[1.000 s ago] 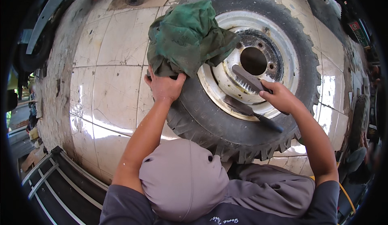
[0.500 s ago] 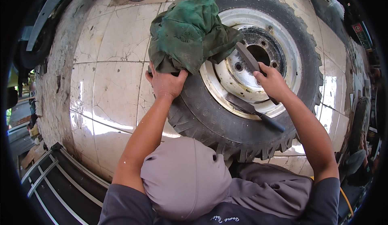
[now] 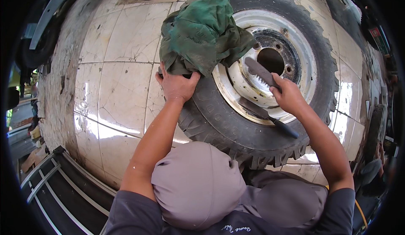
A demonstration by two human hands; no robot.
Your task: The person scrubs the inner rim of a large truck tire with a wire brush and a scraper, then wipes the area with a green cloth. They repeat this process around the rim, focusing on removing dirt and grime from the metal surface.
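matt rubber and worn metal against a glossy floor [image 3: 126,83]
the tyre [image 3: 206,114] is dull black rubber, rough at the tread; the rim [image 3: 311,66] is white-painted metal, scuffed and stained. the cloth [image 3: 200,36] is matt and creased. the brush [image 3: 261,71] has a dull dark handle, wood or plastic unclear, and pale bristles. the floor is smooth tile, cracked, with bright reflections.

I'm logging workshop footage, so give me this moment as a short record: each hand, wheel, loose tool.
Left hand: at the near edge of the green cloth, fingertips partly hidden
Right hand: gripping a brush, bristles over the white rim; contact unclear
Wheel: flat on its side, black tyre
Loose tool: dark handle, lying across rim and tyre
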